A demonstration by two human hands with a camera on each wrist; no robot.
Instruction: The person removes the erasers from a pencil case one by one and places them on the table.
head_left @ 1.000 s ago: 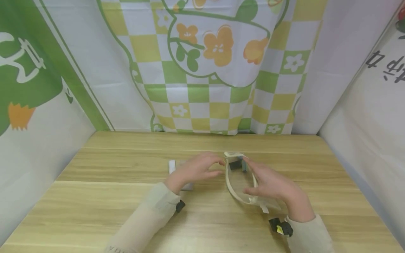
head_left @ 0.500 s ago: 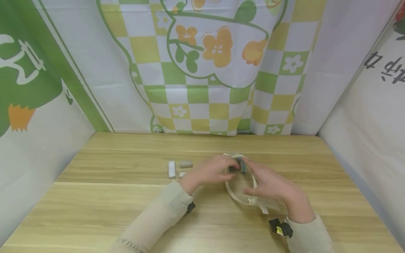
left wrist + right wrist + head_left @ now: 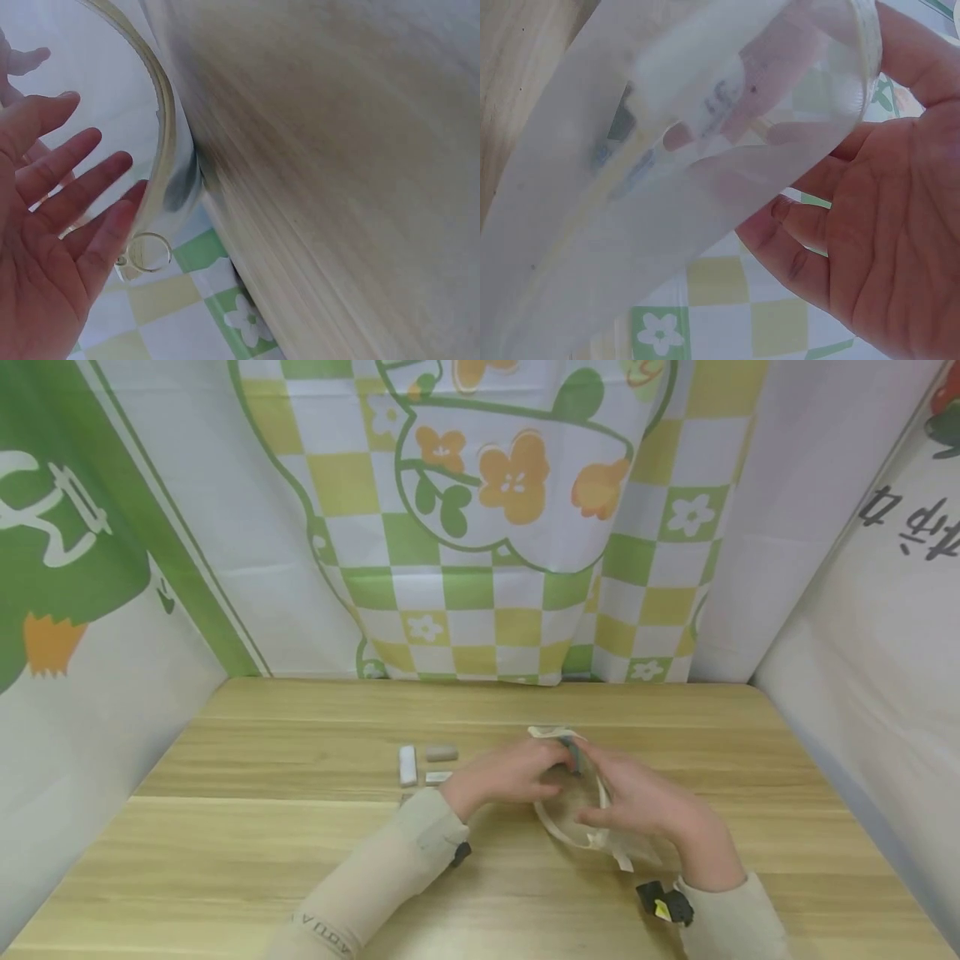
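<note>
A translucent pouch [image 3: 552, 828] with a cream zip edge gapes toward the left on the wooden table. My right hand [image 3: 637, 793] grips its open mouth from the right, thumb and forefinger spread at the rim. My left hand [image 3: 517, 772] reaches into the mouth, its fingertips beside a blue-grey block [image 3: 575, 757] inside. In the left wrist view the left hand's fingers [image 3: 82, 195] are spread and loosely bent, with nothing visible between them, near the zip's ring pull [image 3: 152, 252]. The right wrist view shows the pouch wall [image 3: 562, 202], with blurred contents behind it.
Left of the pouch lie a white block [image 3: 407, 766], a beige-grey block [image 3: 441, 752] and a small white piece [image 3: 438, 777]. Another small piece [image 3: 406, 798] is partly behind the left sleeve. A checked curtain [image 3: 517, 627] hangs along the table's back edge.
My left hand has moved right, from outside the rim into the pouch's mouth, now covering the dark block seen there earlier. The blocks on the left have come into view. My right hand stays put.
</note>
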